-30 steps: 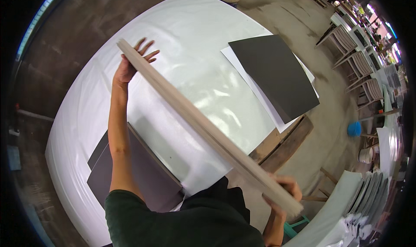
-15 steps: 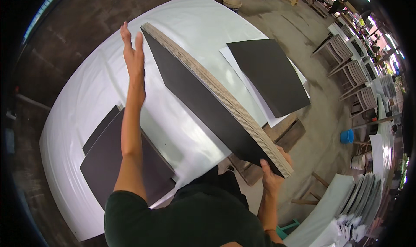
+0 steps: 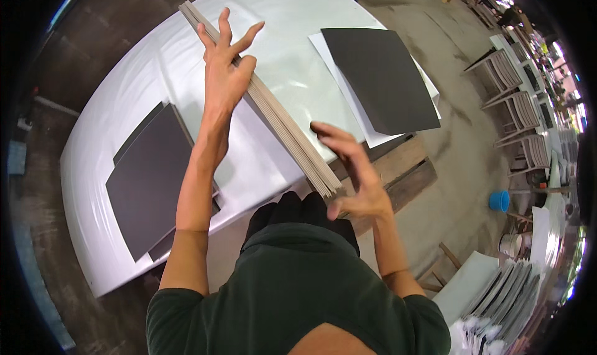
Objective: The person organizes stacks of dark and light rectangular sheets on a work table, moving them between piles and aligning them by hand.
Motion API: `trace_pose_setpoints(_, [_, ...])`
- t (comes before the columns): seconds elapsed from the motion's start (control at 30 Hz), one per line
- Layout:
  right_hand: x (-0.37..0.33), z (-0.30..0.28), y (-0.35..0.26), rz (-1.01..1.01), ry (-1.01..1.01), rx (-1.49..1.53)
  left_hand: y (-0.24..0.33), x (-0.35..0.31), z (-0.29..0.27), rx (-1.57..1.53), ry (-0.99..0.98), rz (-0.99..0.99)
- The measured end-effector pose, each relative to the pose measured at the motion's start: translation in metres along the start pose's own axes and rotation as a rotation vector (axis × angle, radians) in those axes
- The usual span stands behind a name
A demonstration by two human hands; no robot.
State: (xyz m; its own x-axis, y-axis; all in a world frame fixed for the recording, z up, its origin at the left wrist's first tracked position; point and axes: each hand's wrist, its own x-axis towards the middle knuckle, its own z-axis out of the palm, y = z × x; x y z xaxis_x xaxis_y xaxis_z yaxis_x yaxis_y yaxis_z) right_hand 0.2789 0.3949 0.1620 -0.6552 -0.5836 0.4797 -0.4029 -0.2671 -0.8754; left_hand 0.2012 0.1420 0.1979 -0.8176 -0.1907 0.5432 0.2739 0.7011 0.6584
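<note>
A thick stack of boards (image 3: 280, 118) stands on edge on the white-covered table (image 3: 143, 87), its greyish-tan edges facing up and slanting from far left to near right. My left hand (image 3: 225, 72) lies over the upper edge near the far end, its fingers spread. Beside the near end, my right hand (image 3: 364, 181) hovers with thumb and fingers apart; a gap shows between it and the boards. Left of the stack lies a pile of dark boards (image 3: 149, 174). On the right, a dark sheet (image 3: 382, 81) rests on white sheets (image 3: 336, 69).
A wooden pallet (image 3: 404, 168) juts out under the table's right side. Stacked chairs (image 3: 500, 72), a blue bucket (image 3: 499, 200) and a large stack of grey-white sheets (image 3: 504, 293) stand farther right. My body is close against the table's near edge.
The stack has turned from a leaning slant to upright on its edge and shifted left. My right hand has released its near corner. My left hand has moved right onto its top.
</note>
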Motion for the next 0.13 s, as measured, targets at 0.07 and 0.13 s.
trace_pose_setpoints(0.07, [0.007,-0.015,0.007,-0.083,-0.036,0.098,-0.004,-0.002,-0.003,0.089,0.002,0.035])
trace_pose_setpoints(0.13, [0.008,-0.025,0.012,-0.205,-0.192,-0.004,-0.003,-0.004,-0.005,0.028,0.005,-0.004])
